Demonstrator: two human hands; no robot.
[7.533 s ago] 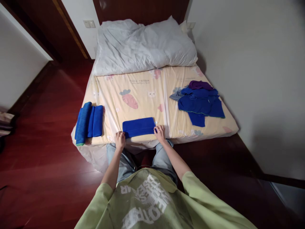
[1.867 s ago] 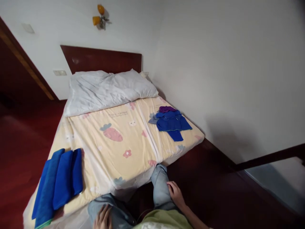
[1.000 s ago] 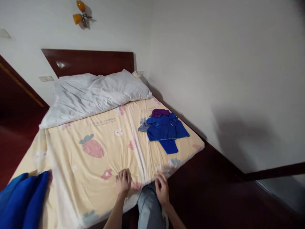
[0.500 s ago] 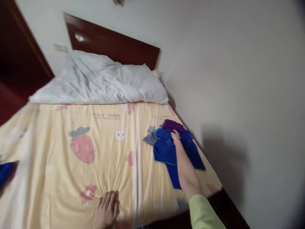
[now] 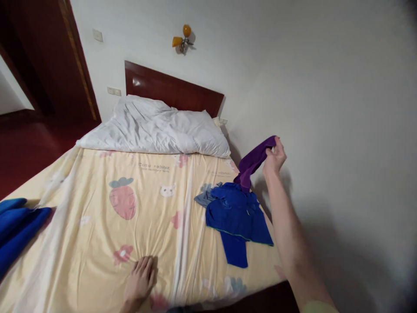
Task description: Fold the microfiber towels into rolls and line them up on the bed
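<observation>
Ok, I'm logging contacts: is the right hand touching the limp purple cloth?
Touching: head view shows the right hand holding the purple cloth by its upper end.

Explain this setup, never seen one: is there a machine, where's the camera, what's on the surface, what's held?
No machine: these are a person's two bare hands. One camera, worn on the head, takes every picture, looking forward and down. The surface is a bed with a patterned sheet. White bedding lies at the far end, a pile of blue clothes toward the right, and more blue cloth at the left edge of view. The right hand holds up a purple cloth, its lower end hanging by the pile. The left hand rests on the bed.
</observation>
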